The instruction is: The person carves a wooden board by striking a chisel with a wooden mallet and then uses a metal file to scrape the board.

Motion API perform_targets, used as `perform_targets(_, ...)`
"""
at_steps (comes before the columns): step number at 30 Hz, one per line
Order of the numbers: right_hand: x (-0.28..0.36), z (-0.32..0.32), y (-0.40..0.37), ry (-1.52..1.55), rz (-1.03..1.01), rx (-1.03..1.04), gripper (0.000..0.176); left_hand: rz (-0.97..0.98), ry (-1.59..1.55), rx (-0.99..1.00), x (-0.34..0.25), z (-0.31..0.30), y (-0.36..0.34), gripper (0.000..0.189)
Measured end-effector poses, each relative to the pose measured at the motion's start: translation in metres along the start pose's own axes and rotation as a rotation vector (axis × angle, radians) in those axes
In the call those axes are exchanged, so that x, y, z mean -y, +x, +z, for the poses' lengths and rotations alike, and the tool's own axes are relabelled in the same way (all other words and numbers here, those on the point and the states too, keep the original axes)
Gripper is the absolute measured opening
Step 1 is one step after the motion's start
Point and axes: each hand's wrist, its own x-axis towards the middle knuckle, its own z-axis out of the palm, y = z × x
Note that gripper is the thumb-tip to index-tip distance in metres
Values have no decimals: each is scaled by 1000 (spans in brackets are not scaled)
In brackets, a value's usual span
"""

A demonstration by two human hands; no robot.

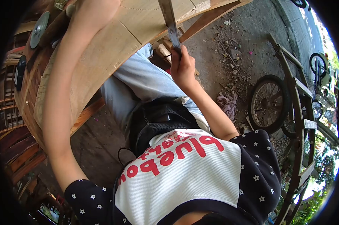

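Observation:
My right hand (183, 67) is closed around the dark handle end of a long, flat metal-bladed tool (170, 22). Its blade runs away from me across the edge of a pale wooden board (106, 48); the far end leaves the view at the top. The back of my left hand (98, 11) rests over the board near the top edge of the picture, its fingers out of sight. Dark straight lines and a dotted curve mark the board's surface.
A round disc (40, 30) and a dark object (19, 73) lie on the brown wooden surface at left. Slatted wood pieces (25, 155) stand below them. To the right are a spoked wheel (269, 103), a ladder-like wooden frame (298, 112) and a crumpled cloth (226, 104).

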Motion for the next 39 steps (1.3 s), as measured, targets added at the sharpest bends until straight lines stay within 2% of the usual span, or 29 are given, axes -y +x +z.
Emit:
perform_targets(2, -23, -3, -19, -103, 23, 6, 8, -115, -142, 3, 47, 36, 13, 14)
perform_targets(3, -48, -5, -35, -117, -21, 33, 9, -112, -142, -4, 26, 21, 10, 14)
perform_targets(5, -53, -12, -39, -104, 18, 57, 9, -54, -9, 11, -37, -24, -6, 14)
perform_targets(7, -41, -12, -24, -151, 20, 61, 9, -34, 8, -10, -39, -24, -11, 14)
perform_targets(9, -13, -4, 11, -72, -121, -13, 4, -4, 25, -50, -40, -21, -10, 15)
perform_targets(12, -1, 4, 15, -46, -73, -18, 3, -64, 116, -126, -35, -18, -6, 15)
perform_targets(14, -16, 2, -5, -38, -72, -37, 3, -47, 11, -16, -35, -23, -7, 15)
perform_targets(16, -51, -2, -34, -132, -66, 8, 11, -58, -20, -10, -28, -18, -4, 15)
perform_targets(17, -46, -8, -35, -59, 42, 54, 11, -75, -50, -2, -29, -18, -3, 16)
perform_targets(18, -45, -7, -30, -59, 42, 57, 11, -78, -51, -2, -31, -19, -5, 16)
perform_targets(20, -31, -3, -12, -75, -80, -5, 6, 11, -13, -73, -39, -23, -11, 15)
perform_targets(22, 8, 3, 24, 11, -71, -26, 3, -22, 43, -59, -26, -14, -6, 15)
perform_targets(24, 13, 9, 31, 27, -123, -66, 4, -52, 107, -45, -24, -16, -4, 15)
perform_targets(26, -11, 8, 11, -20, -118, -57, 4, -39, -25, -17, -32, -24, -8, 15)
perform_targets(28, -50, 3, -24, -83, -115, -29, 6, -21, -22, -35, -35, -24, -9, 15)
perform_targets(30, -58, -4, -37, -54, 38, 48, 6, -9, -19, -55, -34, -23, -9, 14)
perform_targets(33, -15, 3, 1, -54, -97, -19, 3, 19, -21, -100, -36, -21, -12, 14)
perform_targets(36, 20, 9, 34, 16, -65, -62, 10, 3, 27, -92, -33, -21, -9, 14)
perform_targets(38, 1, 10, 22, -24, -86, -65, 10, -53, -18, 27, -20, -16, -3, 15)
perform_targets(39, -11, 7, 13, -45, -109, -55, 7, -53, -19, 26, -24, -18, -4, 15)
